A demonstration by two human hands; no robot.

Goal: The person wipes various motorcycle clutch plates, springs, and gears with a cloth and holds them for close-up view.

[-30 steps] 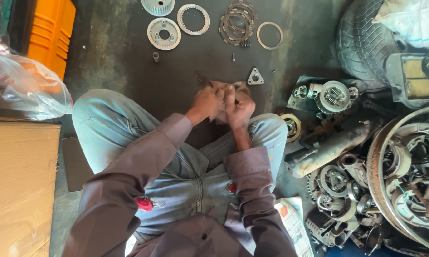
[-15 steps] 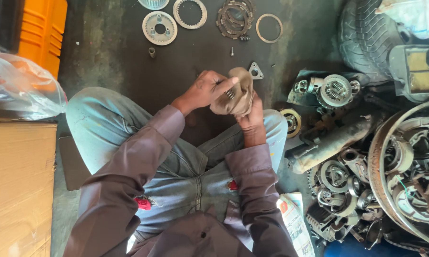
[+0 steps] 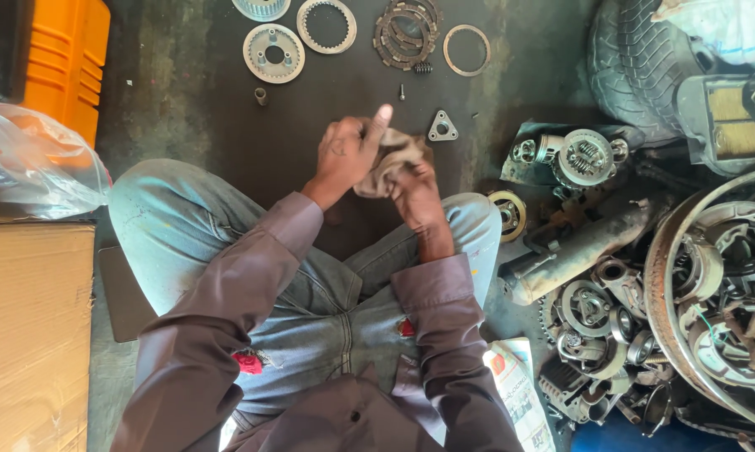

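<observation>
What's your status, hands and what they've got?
Left hand and right hand both gripping a crumpled rag above the lap. Triangular plate on the floor beside them, rings laid out beyond. Nothing blocking.

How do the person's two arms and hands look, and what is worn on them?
Both arms are covered by long, loose sleeves of a dull grey-purple shirt, with cuffs that end near the wrists. The left hand and right hand are bare: no gloves, and I see no watch or ring. Something small and red shows near each elbow; what it is, I cannot tell.
</observation>
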